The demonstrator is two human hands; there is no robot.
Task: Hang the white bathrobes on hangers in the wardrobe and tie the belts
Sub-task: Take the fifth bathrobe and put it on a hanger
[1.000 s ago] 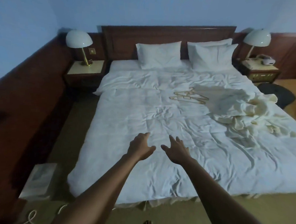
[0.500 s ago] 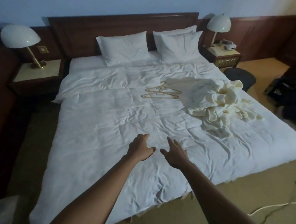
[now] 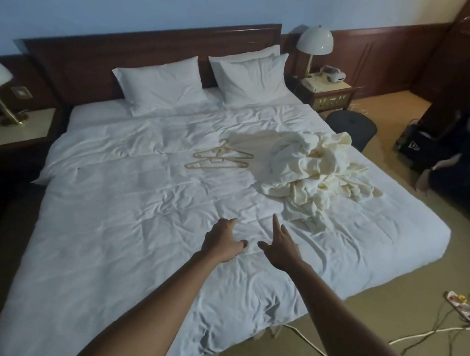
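Left hand (image 3: 222,241) and right hand (image 3: 279,242): both stretched out over the bed (image 3: 115,225), fingers loosely spread, holding nothing; judged a reach not yet begun on any item.

Bathrobes (image 3: 311,168): cream-white, soft, heaped in a crumpled pile on the bed's right half, beyond the right hand and apart from it; belts not distinguishable within the folds.

Hangers (image 3: 218,159): slim, pale, wire-like triangles with hooks, lying flat and overlapped just left of the pile, presumably laid ready.

Bedding: white, creased cotton. Wardrobe: not in view.
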